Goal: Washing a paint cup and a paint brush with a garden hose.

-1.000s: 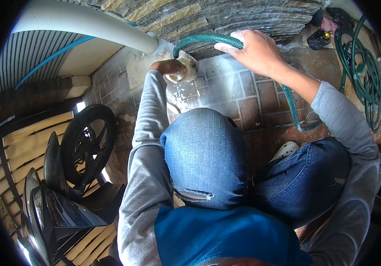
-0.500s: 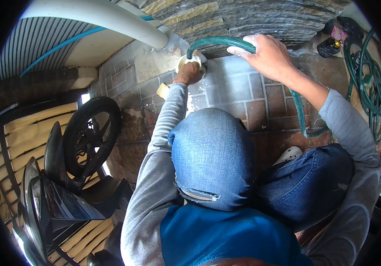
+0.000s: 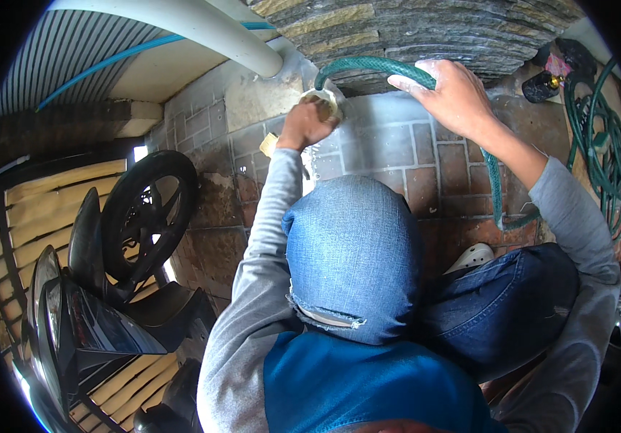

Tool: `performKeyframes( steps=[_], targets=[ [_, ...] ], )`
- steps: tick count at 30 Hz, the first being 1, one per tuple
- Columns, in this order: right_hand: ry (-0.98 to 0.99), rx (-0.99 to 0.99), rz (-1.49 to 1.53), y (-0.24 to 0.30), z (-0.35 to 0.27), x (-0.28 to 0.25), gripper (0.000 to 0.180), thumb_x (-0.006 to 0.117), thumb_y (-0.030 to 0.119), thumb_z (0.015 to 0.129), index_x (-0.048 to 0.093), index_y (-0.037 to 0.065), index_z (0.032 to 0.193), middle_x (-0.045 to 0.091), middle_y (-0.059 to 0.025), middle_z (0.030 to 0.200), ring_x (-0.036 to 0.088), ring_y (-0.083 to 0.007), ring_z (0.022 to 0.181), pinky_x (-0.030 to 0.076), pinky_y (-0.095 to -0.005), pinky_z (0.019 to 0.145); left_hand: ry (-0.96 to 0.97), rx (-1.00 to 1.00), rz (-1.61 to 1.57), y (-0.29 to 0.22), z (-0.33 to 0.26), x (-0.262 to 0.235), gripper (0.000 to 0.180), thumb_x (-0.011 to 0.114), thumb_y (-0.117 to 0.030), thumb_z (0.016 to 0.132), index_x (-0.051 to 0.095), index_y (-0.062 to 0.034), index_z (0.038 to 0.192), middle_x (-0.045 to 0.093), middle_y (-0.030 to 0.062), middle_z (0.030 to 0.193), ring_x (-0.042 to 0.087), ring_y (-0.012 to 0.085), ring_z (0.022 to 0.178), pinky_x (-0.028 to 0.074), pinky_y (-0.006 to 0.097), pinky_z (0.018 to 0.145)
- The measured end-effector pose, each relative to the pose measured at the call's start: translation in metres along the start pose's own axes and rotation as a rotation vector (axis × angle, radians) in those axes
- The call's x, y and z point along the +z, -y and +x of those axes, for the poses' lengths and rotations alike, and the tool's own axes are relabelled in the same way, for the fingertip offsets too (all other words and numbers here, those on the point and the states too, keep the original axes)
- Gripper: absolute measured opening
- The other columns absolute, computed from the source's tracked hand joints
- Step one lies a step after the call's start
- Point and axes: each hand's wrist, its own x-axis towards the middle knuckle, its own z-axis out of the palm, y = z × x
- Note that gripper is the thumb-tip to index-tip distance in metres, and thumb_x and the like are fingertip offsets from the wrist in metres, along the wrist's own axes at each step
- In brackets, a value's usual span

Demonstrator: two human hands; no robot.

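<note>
My right hand (image 3: 461, 101) is closed around a green garden hose (image 3: 368, 63) and holds it up in front of the stone wall. The hose's far end bends down to a pale round container (image 3: 333, 110) on the floor. Over that container's near side, my left hand (image 3: 308, 124) is curled and slightly blurred. Its fingertips are hidden, and I cannot make out what they grip. A small pale yellow block (image 3: 269, 145) lies left of my left wrist. Below my right hand, the hose hangs to the floor and bends right.
Wet floor tiles (image 3: 390, 144) stretch before my knees. A stone-faced wall (image 3: 426, 32) and a white pipe (image 3: 202, 32) stand ahead. At left is a motorcycle with a black wheel (image 3: 150, 216). Coiled hose (image 3: 606, 166) hangs at right, near a black bottle (image 3: 539, 86).
My left hand has shifted slightly nearer at the pale container, covering its near side. The hose and my right hand sit a little further right in view, as does most of the scene.
</note>
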Motion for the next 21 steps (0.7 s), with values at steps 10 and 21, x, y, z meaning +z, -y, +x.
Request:
performKeyframes(
  steps=[10,21],
  targets=[
    [0.049,-0.006,-0.043,0.005,0.005,0.007,0.052,0.063,0.054,0.082,0.069,0.007,0.103,0.068,-0.0169,0.090,0.065,-0.0344,0.087,0.050,-0.0434,0.079,-0.179,-0.298,-0.342,0.058,0.002,0.015,0.037,0.069,-0.018,0.076,0.064,-0.0013,0.108,0.069,0.0180,0.094,0.068,0.0316,0.085,0.052,0.039,0.075],
    [0.109,0.028,-0.043,0.003,0.006,0.008,0.058,0.064,0.055,0.081,0.067,0.003,0.107,0.068,-0.0174,0.095,0.065,-0.0332,0.090,0.050,-0.0425,0.081,-0.179,-0.349,-0.055,0.065,0.022,0.031,0.042,0.066,-0.033,0.073,0.062,-0.0055,0.104,0.066,0.0192,0.095,0.065,0.0348,0.088,0.051,0.043,0.079]
  ],
)
